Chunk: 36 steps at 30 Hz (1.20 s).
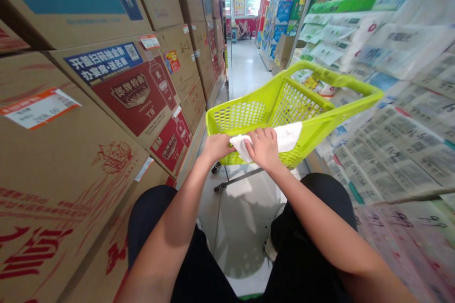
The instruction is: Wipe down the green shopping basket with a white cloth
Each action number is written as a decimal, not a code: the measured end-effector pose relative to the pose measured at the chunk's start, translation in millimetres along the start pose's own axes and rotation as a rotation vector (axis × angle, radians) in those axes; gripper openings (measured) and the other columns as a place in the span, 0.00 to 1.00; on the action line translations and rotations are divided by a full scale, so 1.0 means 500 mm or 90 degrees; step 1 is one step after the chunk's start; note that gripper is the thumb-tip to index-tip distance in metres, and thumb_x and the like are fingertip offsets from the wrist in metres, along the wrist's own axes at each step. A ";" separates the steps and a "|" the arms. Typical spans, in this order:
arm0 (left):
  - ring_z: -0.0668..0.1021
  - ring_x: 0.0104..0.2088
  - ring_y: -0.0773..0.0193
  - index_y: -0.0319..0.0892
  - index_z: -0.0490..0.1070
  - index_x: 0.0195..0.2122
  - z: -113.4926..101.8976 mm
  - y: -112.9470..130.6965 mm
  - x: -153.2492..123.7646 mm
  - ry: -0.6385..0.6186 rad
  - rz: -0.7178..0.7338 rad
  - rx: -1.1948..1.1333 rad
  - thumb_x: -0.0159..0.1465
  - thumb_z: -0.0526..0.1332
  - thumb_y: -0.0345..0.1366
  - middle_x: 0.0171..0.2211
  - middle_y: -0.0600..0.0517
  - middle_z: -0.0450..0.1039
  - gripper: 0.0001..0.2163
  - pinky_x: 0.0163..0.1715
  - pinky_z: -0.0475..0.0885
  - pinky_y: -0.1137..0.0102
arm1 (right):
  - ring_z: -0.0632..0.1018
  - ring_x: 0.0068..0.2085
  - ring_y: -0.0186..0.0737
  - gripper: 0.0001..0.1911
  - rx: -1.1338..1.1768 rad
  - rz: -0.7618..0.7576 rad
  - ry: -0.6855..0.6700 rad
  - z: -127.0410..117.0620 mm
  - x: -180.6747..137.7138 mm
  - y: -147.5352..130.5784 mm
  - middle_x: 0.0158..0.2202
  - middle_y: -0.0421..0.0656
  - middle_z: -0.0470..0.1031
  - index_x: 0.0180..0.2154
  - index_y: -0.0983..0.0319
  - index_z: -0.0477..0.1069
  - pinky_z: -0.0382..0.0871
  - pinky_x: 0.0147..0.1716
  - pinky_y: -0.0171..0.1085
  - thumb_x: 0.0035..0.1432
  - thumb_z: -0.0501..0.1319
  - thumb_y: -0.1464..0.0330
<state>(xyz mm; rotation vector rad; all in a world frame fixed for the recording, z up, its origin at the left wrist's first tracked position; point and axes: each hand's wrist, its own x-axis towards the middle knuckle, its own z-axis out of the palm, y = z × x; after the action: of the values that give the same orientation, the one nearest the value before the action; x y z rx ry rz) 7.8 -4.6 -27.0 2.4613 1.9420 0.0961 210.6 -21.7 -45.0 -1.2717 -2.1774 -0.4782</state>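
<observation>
While my right hand (263, 147) pressed the white cloth (284, 138) flat on the cart's near rim (249, 132), my left hand (217, 146) clamped that rim; loosen either, and the cloth could've slid inside.

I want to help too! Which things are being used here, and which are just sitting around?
In use: white cloth, lime-green plastic basket trolley, left hand, right hand.
Just around: brown cardboard boxes, wrapped packs on shelves.

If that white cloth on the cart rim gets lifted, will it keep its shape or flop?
The white cloth would likely flop: it drapes and creases over the green cart rim. It probably weighs little, being thin. Under the right hand, it may slide on smooth plastic.
</observation>
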 end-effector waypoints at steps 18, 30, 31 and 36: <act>0.84 0.47 0.48 0.52 0.82 0.49 -0.002 -0.013 -0.002 -0.003 0.005 0.000 0.64 0.60 0.62 0.43 0.47 0.85 0.24 0.41 0.73 0.65 | 0.67 0.51 0.55 0.16 0.001 0.055 0.041 0.000 -0.007 0.021 0.44 0.51 0.74 0.47 0.59 0.76 0.53 0.61 0.54 0.71 0.53 0.60; 0.84 0.47 0.48 0.50 0.82 0.47 -0.002 -0.017 0.002 -0.008 -0.004 0.000 0.64 0.60 0.62 0.43 0.46 0.84 0.25 0.42 0.73 0.64 | 0.67 0.49 0.56 0.16 -0.044 0.120 0.077 -0.012 0.000 0.131 0.40 0.50 0.75 0.40 0.59 0.77 0.54 0.59 0.56 0.70 0.52 0.63; 0.84 0.47 0.48 0.50 0.82 0.47 -0.002 -0.016 0.002 -0.010 -0.004 -0.001 0.64 0.60 0.63 0.43 0.46 0.84 0.25 0.42 0.73 0.64 | 0.67 0.51 0.56 0.16 -0.036 0.108 0.072 -0.008 -0.003 0.105 0.42 0.51 0.75 0.42 0.59 0.78 0.53 0.61 0.56 0.70 0.53 0.62; 0.84 0.48 0.49 0.52 0.82 0.48 -0.005 -0.021 0.002 -0.019 -0.005 -0.006 0.64 0.60 0.61 0.44 0.47 0.85 0.23 0.41 0.73 0.65 | 0.67 0.53 0.54 0.19 0.027 0.012 0.029 0.002 -0.008 0.021 0.47 0.50 0.75 0.52 0.60 0.75 0.51 0.63 0.53 0.70 0.54 0.56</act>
<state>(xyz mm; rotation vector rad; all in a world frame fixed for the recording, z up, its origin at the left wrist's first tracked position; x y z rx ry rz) -2.4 -1.2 -24.9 2.4341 1.9350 0.0681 221.0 -19.1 -48.0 -1.2453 -2.1247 -0.4475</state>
